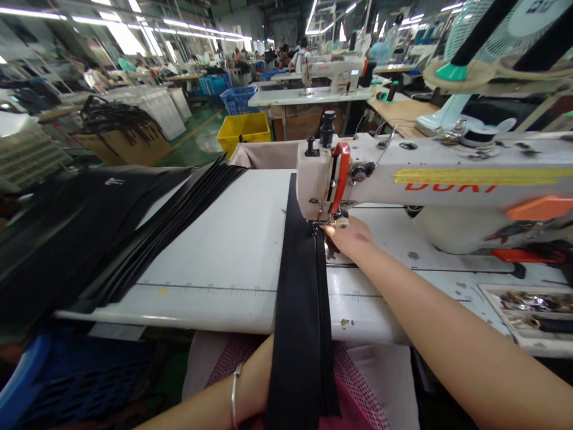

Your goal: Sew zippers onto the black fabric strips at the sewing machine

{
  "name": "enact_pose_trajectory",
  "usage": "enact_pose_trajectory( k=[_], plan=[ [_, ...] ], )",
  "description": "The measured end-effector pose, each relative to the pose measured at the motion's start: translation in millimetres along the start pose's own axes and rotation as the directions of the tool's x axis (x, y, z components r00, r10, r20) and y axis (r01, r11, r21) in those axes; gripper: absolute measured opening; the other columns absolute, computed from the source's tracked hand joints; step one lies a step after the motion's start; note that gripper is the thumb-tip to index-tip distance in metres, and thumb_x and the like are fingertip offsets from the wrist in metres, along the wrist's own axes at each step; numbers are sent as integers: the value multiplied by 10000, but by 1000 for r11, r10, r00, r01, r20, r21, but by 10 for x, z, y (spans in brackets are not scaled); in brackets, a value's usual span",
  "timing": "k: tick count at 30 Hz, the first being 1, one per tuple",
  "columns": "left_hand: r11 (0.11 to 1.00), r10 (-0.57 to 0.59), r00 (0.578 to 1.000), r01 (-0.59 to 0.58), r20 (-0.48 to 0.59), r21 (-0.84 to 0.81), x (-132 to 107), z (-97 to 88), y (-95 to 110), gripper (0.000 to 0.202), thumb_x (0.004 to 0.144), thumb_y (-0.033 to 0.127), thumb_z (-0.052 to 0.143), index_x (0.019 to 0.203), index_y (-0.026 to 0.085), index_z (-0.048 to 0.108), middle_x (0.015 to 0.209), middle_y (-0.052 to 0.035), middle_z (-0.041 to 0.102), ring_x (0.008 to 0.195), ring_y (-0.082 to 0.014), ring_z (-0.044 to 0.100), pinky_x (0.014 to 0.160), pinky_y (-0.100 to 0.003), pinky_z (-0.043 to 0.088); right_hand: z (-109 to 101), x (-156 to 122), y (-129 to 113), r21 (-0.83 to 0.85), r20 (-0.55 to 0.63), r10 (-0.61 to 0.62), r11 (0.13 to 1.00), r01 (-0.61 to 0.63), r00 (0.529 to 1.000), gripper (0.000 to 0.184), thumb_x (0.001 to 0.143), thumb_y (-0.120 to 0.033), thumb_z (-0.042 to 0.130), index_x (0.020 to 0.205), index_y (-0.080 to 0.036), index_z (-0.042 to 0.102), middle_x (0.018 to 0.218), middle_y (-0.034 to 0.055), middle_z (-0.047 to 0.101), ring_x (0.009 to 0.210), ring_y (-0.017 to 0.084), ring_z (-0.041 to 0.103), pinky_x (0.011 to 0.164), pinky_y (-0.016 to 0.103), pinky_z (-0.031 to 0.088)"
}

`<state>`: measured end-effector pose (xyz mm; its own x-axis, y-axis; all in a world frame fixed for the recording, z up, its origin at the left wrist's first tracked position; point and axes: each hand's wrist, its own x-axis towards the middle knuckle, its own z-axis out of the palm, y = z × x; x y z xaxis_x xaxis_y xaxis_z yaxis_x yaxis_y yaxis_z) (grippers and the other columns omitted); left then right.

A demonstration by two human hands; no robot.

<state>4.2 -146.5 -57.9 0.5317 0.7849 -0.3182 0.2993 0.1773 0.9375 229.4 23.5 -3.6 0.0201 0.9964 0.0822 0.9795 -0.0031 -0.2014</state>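
Two hands [351, 237] [259, 377] flank black material [298, 310] under one sewing machine [380, 192]; I cannot tell either grip.

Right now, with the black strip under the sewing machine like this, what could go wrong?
1. Finger injury: the right hand is right beside the presser foot, so a slip could nip a fingertip.
2. Skew: the black strip hangs over the front edge of the white table; its weight might drag it off line.
3. Snag: the bangle sits close to the strip and might catch its edge.
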Motion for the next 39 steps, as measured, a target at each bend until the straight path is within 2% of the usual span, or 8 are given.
enact_pose_trajectory(
  k=[3,5,6,8,11,17,26,39],
  plan=[
    [982,65,988,-39,-137,185,-59,-334,350,231,878,395,507,958,197,595,824,-49,593,854,-237,581,840,-425,495,-75,-424,31,2,25,-114,993,114,993,342,936,-402,417,1062,-174,639,953,115,665,894,257,606,748,359,454],
    [836,271,940,-124,-206,535,35,-566,568,291,830,298,582,1095,181,553,1032,-91,578,1045,-279,525,972,-480,412,-107,-818,61,37,53,-275,961,273,960,272,908,-268,449,1115,-234,621,1061,62,645,1018,224,564,841,346,453],
    [680,393,910,-192,-130,708,130,-666,653,378,832,240,567,1201,176,510,1178,-115,537,1153,-291,470,1031,-491,360,-111,-1018,76,68,66,-378,925,374,924,337,865,-197,470,1174,-248,594,1121,44,625,1074,209,535,888,338,446],
    [325,493,850,-375,183,868,381,-822,764,540,841,134,499,1366,188,384,1414,-123,376,1321,-280,331,1110,-478,269,-90,-1373,102,141,40,-590,802,580,806,497,785,-119,473,1272,-199,531,1267,67,553,1168,220,478,955,358,435],
    [100,378,762,-598,525,795,738,-955,811,708,780,86,527,1439,200,292,1530,-92,211,1409,-255,195,1167,-435,166,-22,-1701,116,141,-4,-678,727,671,735,588,747,-144,495,1335,-147,474,1401,106,447,1255,267,417,966,400,452],
    [76,328,725,-659,605,748,910,-1026,792,788,751,260,615,1454,212,264,1536,-100,196,1423,-238,162,1173,-446,135,53,-1744,65,-28,-144,-729,679,733,669,468,794,-81,425,1244,-121,548,1320,118,536,1206,282,483,820,389,549],
    [118,334,734,-655,591,747,908,-1025,800,956,632,188,643,1475,223,192,1540,-90,183,1426,-247,148,1179,-467,100,32,-1645,55,80,-189,-735,649,756,651,340,908,-217,429,1169,-75,593,1208,134,604,1121,287,531,858,394,545],
    [157,352,732,-660,583,735,927,-1026,795,931,608,206,622,1460,199,247,1526,-99,225,1410,-258,198,1177,-474,109,29,-1558,38,75,-228,-724,653,753,651,354,820,-45,405,1095,-87,624,1112,107,641,1049,254,563,823,367,552]
  ],
)
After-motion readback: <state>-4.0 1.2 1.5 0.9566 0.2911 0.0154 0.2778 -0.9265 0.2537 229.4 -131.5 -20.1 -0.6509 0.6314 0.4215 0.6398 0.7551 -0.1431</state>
